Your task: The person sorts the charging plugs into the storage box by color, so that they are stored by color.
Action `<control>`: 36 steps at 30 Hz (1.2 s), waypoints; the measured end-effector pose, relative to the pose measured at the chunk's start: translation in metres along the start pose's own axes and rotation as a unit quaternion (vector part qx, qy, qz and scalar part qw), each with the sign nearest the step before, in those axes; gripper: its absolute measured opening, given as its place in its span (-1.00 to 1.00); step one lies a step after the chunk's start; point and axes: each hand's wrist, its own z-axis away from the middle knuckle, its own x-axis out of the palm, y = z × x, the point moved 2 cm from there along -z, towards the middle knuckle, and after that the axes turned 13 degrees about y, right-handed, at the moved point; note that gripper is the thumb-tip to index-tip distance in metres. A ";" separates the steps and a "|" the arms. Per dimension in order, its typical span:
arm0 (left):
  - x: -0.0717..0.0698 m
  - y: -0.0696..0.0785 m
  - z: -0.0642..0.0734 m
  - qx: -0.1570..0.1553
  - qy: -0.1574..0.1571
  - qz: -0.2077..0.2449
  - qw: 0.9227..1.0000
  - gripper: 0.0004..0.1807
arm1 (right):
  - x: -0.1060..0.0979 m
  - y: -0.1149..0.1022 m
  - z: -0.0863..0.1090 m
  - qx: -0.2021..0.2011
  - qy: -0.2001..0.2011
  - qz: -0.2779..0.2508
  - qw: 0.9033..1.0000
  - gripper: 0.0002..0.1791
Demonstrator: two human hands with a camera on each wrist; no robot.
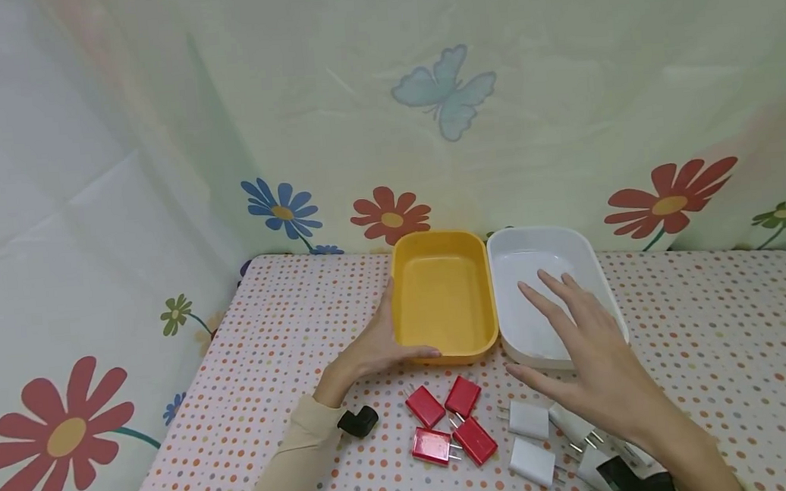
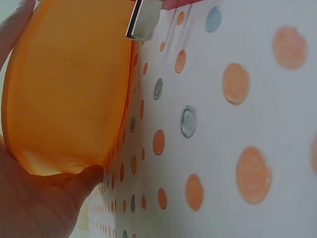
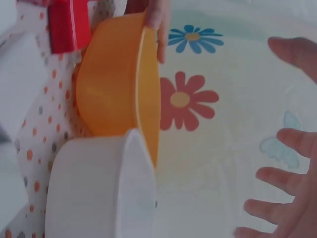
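My left hand (image 1: 376,342) holds the near left corner of a yellow plastic tub (image 1: 445,299), thumb along its front wall and fingers along its left side. In the left wrist view the thumb (image 2: 84,186) lies against the orange-looking wall. Over the white plastic tub (image 1: 522,282) hangs my right hand (image 1: 592,357), fingers spread and holding nothing. The right wrist view shows its fingers (image 3: 277,178) apart from both tubs. Several red plug chargers (image 1: 429,447) lie before the yellow tub. Several white plug chargers (image 1: 533,462) lie to their right, some partly hidden under my right arm.
The two tubs stand side by side at the back of the table, close to the flowered curtain (image 1: 384,124). A dotted cloth (image 1: 288,314) covers the table. Black straps (image 1: 359,422) sit at my wrists.
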 end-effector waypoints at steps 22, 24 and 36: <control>0.000 -0.003 -0.001 -0.008 0.002 -0.001 1.000 0.50 | 0.056 -0.024 0.030 0.036 -0.247 -0.136 0.959 -0.39; 0.001 -0.003 -0.001 -0.008 0.000 0.002 1.000 0.50 | 0.062 -0.024 0.034 0.033 -0.263 -0.137 0.955 -0.40; 0.003 -0.002 -0.003 0.018 -0.004 0.043 0.999 0.50 | 0.083 -0.027 0.047 0.085 -0.298 -0.100 0.946 -0.37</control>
